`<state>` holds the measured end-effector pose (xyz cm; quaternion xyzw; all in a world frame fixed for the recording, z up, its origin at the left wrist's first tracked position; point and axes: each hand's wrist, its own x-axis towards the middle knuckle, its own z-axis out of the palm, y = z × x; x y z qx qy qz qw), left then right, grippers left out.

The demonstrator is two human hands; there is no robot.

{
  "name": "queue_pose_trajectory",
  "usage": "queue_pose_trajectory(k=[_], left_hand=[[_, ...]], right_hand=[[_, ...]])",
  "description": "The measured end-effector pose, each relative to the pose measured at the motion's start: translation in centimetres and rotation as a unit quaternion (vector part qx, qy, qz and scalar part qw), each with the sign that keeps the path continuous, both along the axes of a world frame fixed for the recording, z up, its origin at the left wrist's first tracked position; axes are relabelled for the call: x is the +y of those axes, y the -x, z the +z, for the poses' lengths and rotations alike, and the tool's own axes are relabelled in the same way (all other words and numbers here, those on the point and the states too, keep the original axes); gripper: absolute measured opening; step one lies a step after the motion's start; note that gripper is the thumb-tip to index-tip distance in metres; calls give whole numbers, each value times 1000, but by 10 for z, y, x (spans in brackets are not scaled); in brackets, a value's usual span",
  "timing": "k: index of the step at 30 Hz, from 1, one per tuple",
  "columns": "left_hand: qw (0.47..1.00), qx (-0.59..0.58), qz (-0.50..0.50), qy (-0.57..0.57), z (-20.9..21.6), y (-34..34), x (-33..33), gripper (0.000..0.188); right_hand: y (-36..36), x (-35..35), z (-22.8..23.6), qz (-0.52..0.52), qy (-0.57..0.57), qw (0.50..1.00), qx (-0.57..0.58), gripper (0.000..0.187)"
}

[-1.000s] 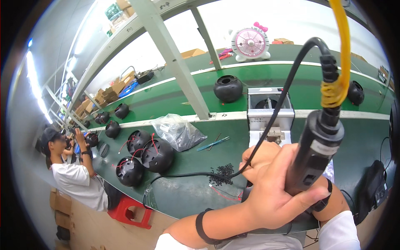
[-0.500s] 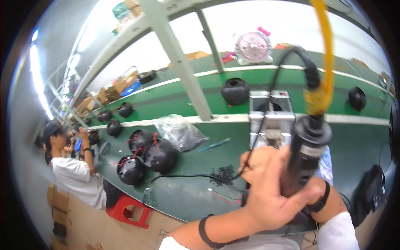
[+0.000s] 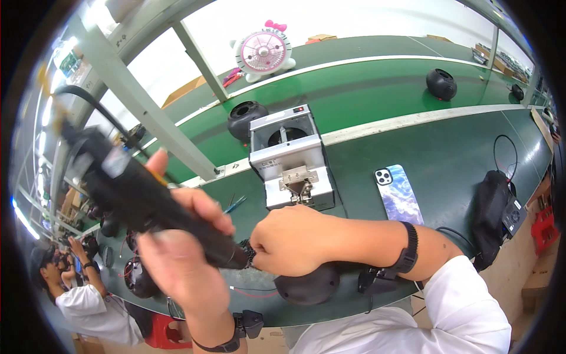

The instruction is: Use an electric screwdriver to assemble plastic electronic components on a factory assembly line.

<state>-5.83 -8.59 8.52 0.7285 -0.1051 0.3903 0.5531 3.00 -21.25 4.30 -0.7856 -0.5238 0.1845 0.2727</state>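
Gripping blk pwr screwdriver (image 3: 138, 189) w/ L hand (image 3: 186, 262), fingers wrapped; curling R hand (image 3: 298, 239) nr tip, can't tell if pinching.

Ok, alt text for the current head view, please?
A person's left hand grips a black corded power tool, blurred, its lower end close to the curled right hand, over a green workbench. A black round shell shows just below the right hand; behind stands a silver machine, with a phone to its right.

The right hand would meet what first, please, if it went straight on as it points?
Going left, the right hand would probably meet the driver in the left hand, near its lower end; depth is unclear.
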Motion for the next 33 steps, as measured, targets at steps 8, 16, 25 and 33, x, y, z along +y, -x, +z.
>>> queue_pose_trajectory(k=[8,16,25,33], left_hand=[[945,192,116,-238,-102,85,-25,132],[964,225,69,-124,-82,88,-10,114],[876,148,362,-284,42,25,160,89],[613,204,395,-653,-48,-144,323,58]], right_hand=[[-10,6,-5,7,-20,1000,15,41],[-20,1,-9,-5,-46,978,203,71],[-8,38,-90,-35,-348,929,117,39],[-7,41,-115,83,-258,962,-26,37]])
